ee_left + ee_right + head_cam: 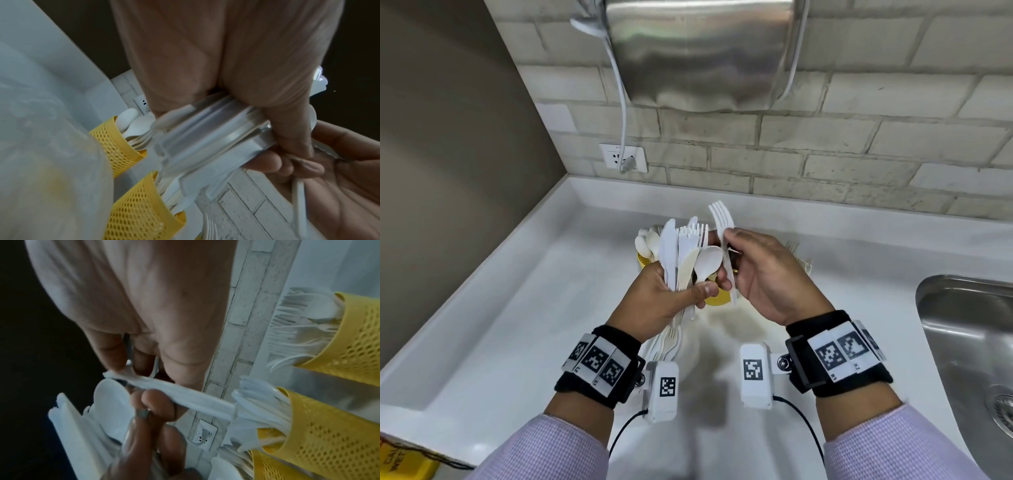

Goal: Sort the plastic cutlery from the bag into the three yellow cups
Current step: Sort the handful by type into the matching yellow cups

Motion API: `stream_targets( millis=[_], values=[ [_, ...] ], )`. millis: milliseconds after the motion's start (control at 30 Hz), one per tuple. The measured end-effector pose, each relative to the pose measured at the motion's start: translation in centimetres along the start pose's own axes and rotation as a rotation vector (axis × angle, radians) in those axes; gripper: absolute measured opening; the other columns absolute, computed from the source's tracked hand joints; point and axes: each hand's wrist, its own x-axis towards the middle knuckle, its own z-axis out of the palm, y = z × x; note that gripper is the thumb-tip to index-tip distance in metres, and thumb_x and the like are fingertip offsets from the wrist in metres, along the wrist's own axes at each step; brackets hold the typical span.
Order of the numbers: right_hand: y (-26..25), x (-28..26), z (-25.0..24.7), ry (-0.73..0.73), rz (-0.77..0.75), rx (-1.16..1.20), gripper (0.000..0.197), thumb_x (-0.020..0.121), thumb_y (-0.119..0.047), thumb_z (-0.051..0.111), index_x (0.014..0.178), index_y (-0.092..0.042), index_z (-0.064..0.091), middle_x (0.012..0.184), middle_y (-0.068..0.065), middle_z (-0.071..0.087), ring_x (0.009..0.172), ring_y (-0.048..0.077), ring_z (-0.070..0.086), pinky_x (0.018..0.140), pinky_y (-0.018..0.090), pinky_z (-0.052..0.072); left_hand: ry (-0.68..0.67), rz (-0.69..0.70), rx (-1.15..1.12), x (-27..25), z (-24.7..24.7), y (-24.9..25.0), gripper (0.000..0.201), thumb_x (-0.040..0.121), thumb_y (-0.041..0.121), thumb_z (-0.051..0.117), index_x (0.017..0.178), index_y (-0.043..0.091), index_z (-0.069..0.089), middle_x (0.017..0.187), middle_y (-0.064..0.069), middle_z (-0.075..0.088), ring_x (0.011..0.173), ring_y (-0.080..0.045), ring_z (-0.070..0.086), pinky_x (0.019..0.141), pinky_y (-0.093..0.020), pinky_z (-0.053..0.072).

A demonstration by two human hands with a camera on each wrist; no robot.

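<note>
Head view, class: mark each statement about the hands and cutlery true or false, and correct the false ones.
1. The left hand grips a mixed bundle of cutlery. True.
2. The right hand holds a knife. False: it pinches a single fork.
3. The sink lies on the person's left. False: on the right.
4. A yellow cup holds spoons. True.
</note>
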Motion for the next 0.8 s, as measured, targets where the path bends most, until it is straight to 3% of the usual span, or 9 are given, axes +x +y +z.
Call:
stream_targets(
  millis=[167,267,300,400,500,633,733,800],
  values=[
    [0.0,0.0,-0.4,-0.007,0.025,-0.065,0.020,0.095,-0.013,0.066,0.103,0.004,0.069,0.076,0.016,0.052,0.061,0.025,0.047,0.060,0.033,0.045,0.048,-0.059,0.068,-0.2,-0.5,-0.2,0.011,0.090,0.004,0.074,0.102,0.004,0.074,0.089,-0.019,0.074,0.069,-0.014,0.065,0.071,-0.026,0.057],
    [-0.4,0.2,-0.4,-0.018,0.082,-0.021,0.024,0.092,-0.010,0.067,0.108,0.009,0.067,0.072,0.014,0.053,0.059,0.023,0.048,0.060,0.033,0.042,0.016,-0.064,0.085,-0.2,-0.6,-0.2,0.011,0.090,0.005,0.075,0.100,0.010,0.075,0.086,-0.007,0.075,0.071,-0.016,0.065,0.072,-0.027,0.057],
    [-0.5,0.1,-0.4,-0.017,0.092,-0.017,0.026,0.092,-0.008,0.066,0.109,0.012,0.066,0.071,0.013,0.053,0.058,0.022,0.047,0.058,0.032,0.041,0.001,-0.060,0.093,-0.2,-0.7,-0.2,0.012,0.091,0.006,0.075,0.101,0.011,0.076,0.086,-0.004,0.075,0.072,-0.017,0.064,0.072,-0.029,0.057],
    [-0.7,0.2,0.0,0.022,0.076,-0.027,0.022,0.095,-0.004,0.061,0.106,0.015,0.064,0.072,0.014,0.052,0.058,0.022,0.044,0.053,0.027,0.041,-0.016,-0.062,0.121,-0.1,-0.9,-0.5,0.014,0.091,0.013,0.078,0.105,0.012,0.075,0.094,-0.015,0.074,0.075,-0.024,0.064,0.078,-0.042,0.058],
    [-0.7,0.1,0.4,0.116,-0.004,0.023,0.017,0.098,-0.007,0.059,0.102,0.009,0.063,0.080,0.017,0.055,0.066,0.025,0.048,0.060,0.031,0.046,0.016,-0.102,0.171,-0.1,-0.8,-0.7,0.016,0.089,0.021,0.080,0.098,0.009,0.076,0.086,-0.016,0.076,0.074,-0.020,0.069,0.081,-0.041,0.057],
    [-0.9,0.1,0.0,0.183,-0.031,0.263,0.012,0.105,-0.020,0.051,0.101,-0.018,0.062,0.099,0.013,0.065,0.087,0.026,0.065,0.080,0.044,0.049,0.031,-0.144,0.206,-0.3,-0.5,-0.8,0.014,0.089,0.022,0.079,0.092,0.009,0.077,0.083,-0.018,0.075,0.069,-0.015,0.069,0.076,-0.037,0.056],
    [-1.1,0.3,-0.6,0.188,0.012,0.392,0.017,0.107,-0.028,0.045,0.096,-0.026,0.057,0.092,0.009,0.065,0.087,0.031,0.068,0.081,0.045,0.047,0.031,-0.157,0.215,-0.3,-0.4,-0.8,0.009,0.091,0.025,0.079,0.089,0.016,0.078,0.085,-0.014,0.077,0.069,-0.016,0.068,0.076,-0.045,0.058],
    [-1.1,0.5,-0.9,0.218,0.042,0.439,0.019,0.106,-0.030,0.045,0.091,-0.026,0.055,0.088,0.008,0.061,0.082,0.031,0.066,0.080,0.043,0.045,0.028,-0.157,0.217,-0.3,-0.1,-0.6,0.010,0.092,0.023,0.077,0.087,0.015,0.077,0.080,-0.005,0.077,0.067,-0.015,0.067,0.074,-0.039,0.057]
  ],
)
